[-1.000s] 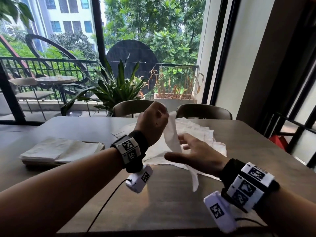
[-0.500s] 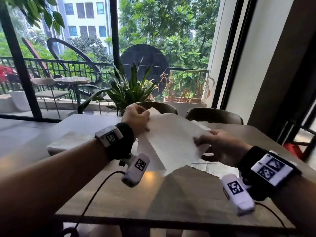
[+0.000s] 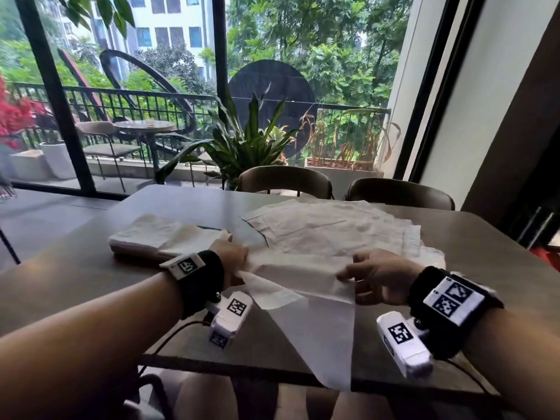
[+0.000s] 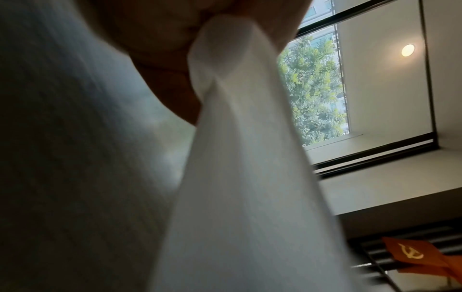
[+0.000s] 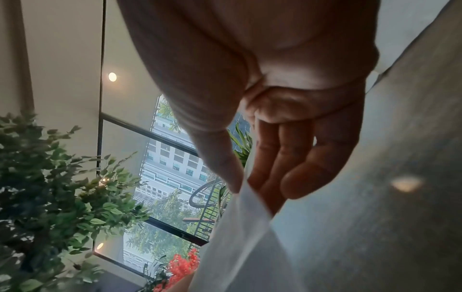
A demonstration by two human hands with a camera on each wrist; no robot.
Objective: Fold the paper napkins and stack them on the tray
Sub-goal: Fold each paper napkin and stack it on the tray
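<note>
The napkin that half a second ago was held up in the air between the two hands has now come down to the near part of the desk. Its upper part lies across the edge of the loose pile of unfolded napkins, and one pointed corner hangs over the near edge of the desk.

The left hand pinches the napkin's left corner; the left wrist view shows the paper bunched between thumb and fingers. The right hand holds the right edge, thumb on one side and fingers behind the sheet, lightly rather than tightly.

A second ago the right hand was open and only reaching, so the sheet has since been taken in both hands and lowered. That suggests the fold itself is about to begin, with no crease visible yet.

The stack of folded napkins sits far left on the tray, of which only a thin edge shows. Many unfolded napkins remain, so the task looks far from finished.
</note>
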